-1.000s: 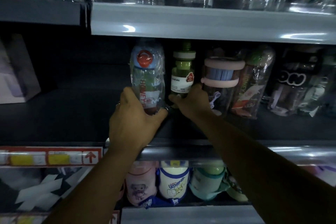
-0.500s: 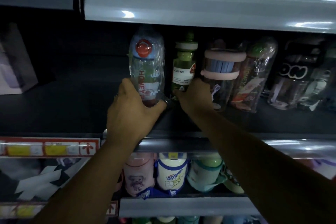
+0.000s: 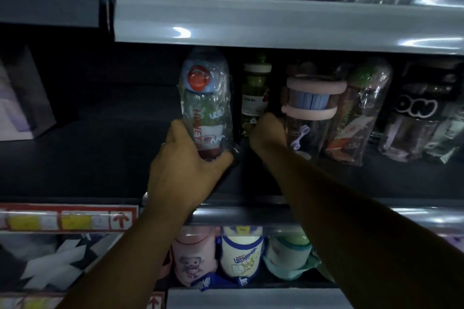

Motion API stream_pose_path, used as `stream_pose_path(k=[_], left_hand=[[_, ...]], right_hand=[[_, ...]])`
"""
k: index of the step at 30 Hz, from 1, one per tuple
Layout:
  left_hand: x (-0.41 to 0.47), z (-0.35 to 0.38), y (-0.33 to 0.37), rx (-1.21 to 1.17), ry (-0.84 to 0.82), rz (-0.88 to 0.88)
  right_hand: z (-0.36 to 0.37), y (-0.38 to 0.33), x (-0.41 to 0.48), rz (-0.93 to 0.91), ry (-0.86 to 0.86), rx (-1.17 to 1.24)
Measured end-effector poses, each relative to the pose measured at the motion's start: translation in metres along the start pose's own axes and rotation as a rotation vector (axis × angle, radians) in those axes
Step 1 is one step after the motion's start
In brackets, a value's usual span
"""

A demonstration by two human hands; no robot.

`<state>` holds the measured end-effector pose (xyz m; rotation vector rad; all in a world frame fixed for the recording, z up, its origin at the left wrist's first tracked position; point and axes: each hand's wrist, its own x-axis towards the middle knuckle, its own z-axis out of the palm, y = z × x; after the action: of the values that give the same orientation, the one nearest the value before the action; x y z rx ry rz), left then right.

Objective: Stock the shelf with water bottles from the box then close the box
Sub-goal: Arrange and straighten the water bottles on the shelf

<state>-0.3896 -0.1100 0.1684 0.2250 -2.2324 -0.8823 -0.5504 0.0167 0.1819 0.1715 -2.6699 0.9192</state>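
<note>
Both my arms reach into the dark middle shelf (image 3: pixel 100 163). My left hand (image 3: pixel 185 168) grips the lower part of a plastic-wrapped bottle (image 3: pixel 206 105) with a blue lid and red cap, standing upright on the shelf. Just to its right, further back, stands a green bottle (image 3: pixel 254 98) with a white label; my right hand (image 3: pixel 268 133) holds its base, fingers hidden behind it. A bottle with pink bands (image 3: pixel 311 108) stands right of that hand. No box is in view.
More wrapped bottles (image 3: pixel 361 113) and a black one (image 3: pixel 421 113) fill the shelf's right side. A pale box (image 3: pixel 17 108) sits at far left. Clear bottles line the upper shelf (image 3: pixel 276 20). Children's bottles (image 3: pixel 241 253) stand on the shelf below.
The green bottle has gone further back on the shelf with my right hand on it. My left hand keeps its grip on the wrapped bottle, which stays put.
</note>
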Motion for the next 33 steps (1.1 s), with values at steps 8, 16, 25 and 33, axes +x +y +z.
stream_pose_path(k=[8,16,25,33], left_hand=[[0.0,-0.001,-0.001,-0.02,-0.018,0.024],[0.002,-0.003,-0.005,-0.142,-0.098,0.056],[0.005,0.001,-0.004,-0.223,-0.178,0.101],[0.005,0.0,-0.001,-0.248,-0.278,0.198]], right_hand=[[0.005,0.0,0.005,0.023,-0.019,-0.038],[-0.036,-0.003,-0.035,-0.083,-0.106,0.2],[-0.067,0.009,-0.111,-0.278,-0.208,0.686],[-0.06,-0.005,-0.11,-0.231,-0.146,0.634]])
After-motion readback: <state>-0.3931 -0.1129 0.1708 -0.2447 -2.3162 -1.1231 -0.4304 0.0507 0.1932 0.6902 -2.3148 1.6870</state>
